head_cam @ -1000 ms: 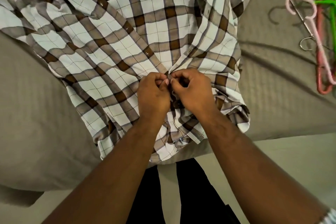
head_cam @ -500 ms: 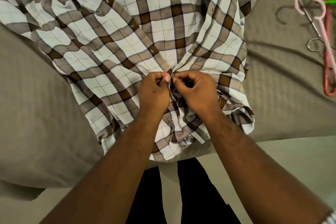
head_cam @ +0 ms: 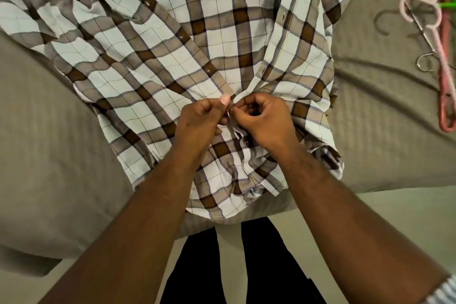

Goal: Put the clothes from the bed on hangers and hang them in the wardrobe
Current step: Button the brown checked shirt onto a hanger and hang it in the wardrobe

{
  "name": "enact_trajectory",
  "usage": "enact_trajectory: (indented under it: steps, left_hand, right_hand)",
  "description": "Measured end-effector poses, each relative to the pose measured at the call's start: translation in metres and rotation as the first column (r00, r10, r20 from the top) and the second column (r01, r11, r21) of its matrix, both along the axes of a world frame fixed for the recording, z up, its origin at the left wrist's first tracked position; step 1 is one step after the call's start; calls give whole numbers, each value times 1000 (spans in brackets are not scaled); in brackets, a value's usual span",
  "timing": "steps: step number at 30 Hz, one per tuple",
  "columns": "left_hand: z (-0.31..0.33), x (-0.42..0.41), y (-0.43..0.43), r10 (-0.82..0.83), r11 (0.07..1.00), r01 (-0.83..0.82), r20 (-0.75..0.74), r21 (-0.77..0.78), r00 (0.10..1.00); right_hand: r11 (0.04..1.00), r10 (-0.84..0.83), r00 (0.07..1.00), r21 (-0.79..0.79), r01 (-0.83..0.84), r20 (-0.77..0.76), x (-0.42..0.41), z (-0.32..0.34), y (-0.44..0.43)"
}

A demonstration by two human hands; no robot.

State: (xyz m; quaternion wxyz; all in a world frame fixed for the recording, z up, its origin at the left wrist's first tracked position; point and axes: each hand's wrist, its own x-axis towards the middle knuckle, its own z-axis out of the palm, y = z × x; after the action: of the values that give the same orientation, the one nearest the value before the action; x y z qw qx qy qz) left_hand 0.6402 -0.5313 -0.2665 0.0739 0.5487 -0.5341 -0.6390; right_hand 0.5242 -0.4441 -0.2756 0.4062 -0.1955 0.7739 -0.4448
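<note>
Plaid shirt (head_cam: pixel 222 39) lies front up across the bed (head_cam: pixel 49 131), hem hanging over the near edge and collar toward the far edge. The front is open above the hands, its edges splayed in a V. Hanger pile (head_cam: pixel 441 57) (pink, red, green, some wire) sits by the bed's right edge, well apart from the shirt. Can't tell if a hanger is already inside the shirt. Both hands meet on the front edges close to the near edge. The left hand (head_cam: pixel 197 123) pinches the button-side edge, thumb on top. The right hand (head_cam: pixel 264 121) has its fingers curled, pinching the hole-side edge against it. One button (head_cam: pixel 246 142) just below the right hand looks done up. Change vs a second ago: basically none. Same grip, same spot, view drifted slightly, and the V is no narrower. Reads as mid-fastening of one button, which is hidden under the fingertips, so can't confirm it's through. Task is early: three open buttons (head_cam: pixel 208 70) further up, nothing hung, wardrobe not in view.
</note>
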Motion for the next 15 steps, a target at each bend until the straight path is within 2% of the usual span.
enact_trajectory:
  steps: [3, 6, 11, 15]
  left_hand:
    - [3, 1, 4, -16, 998, 16, -4, -58, 1000]
    - [2, 2, 6, -30, 986, 33, 24, -162, 999]
    - [1, 4, 3, -121, 950, 137, 75, -280, 990]
    - [0, 3, 0, -128, 921, 170, 141, -350, 982]
  right_hand:
    - [999, 11, 991, 41, -6, -137, 5, 0, -1]
    - [999, -12, 980, 44, 21, -199, 10, -1, -1]
    - [997, -80, 981, -28, 76, -176, 13, -1, 1]
    - [1000, -31, 991, -2, 31, -127, 10, 0, 4]
